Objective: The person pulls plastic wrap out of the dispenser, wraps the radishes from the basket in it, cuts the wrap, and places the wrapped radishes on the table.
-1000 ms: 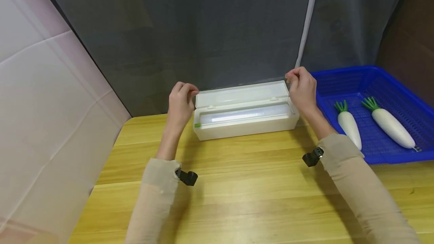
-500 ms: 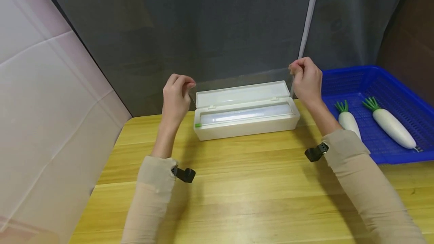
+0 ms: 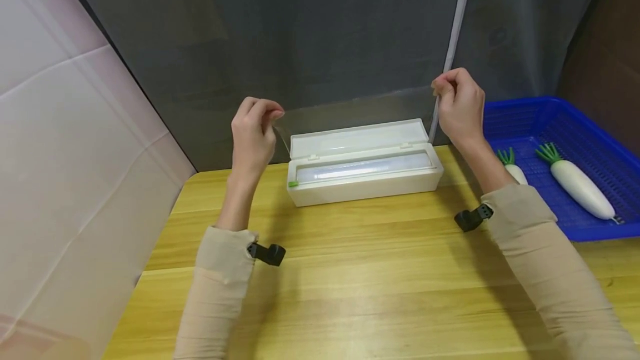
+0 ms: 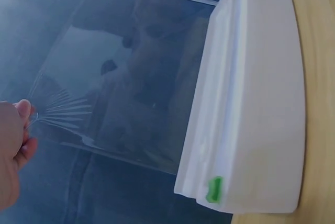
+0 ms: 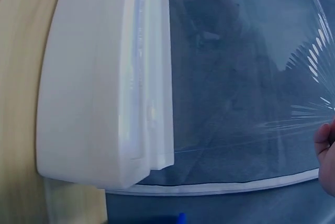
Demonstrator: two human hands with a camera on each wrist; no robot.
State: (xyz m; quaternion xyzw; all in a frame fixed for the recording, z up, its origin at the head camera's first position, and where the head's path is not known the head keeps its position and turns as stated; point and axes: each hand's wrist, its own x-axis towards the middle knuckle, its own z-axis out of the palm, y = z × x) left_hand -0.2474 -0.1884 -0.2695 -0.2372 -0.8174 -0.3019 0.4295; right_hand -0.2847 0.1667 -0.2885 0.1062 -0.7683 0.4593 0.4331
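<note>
A sheet of clear cling film (image 4: pixel 141 93) stretches from a white dispenser box (image 3: pixel 367 188) up to both hands. My left hand (image 3: pixel 254 132) pinches one corner of it, and creases fan out from the fingertips in the left wrist view. At the opposite corner my right hand (image 3: pixel 461 107) pinches the film, with similar creases in the right wrist view. The box sits at the back of the table, its lid (image 3: pixel 357 139) raised, the film roll (image 3: pixel 365 166) visible inside. A green slider (image 3: pixel 293 184) is at the box's left front corner. Both hands are above and beyond the box.
A blue plastic basket (image 3: pixel 595 232) stands on the right, holding a white radish (image 3: pixel 582 189) and a second radish (image 3: pixel 515 173) partly covered by the right forearm. A grey curtain (image 3: pixel 340 32) hangs behind the wooden table (image 3: pixel 350 271); a pale wall panel (image 3: pixel 75 154) is at left.
Both hands have risen away from the box and spread slightly apart, drawing out a longer stretch of cling film. The box and its raised lid stay nearly where they were.
</note>
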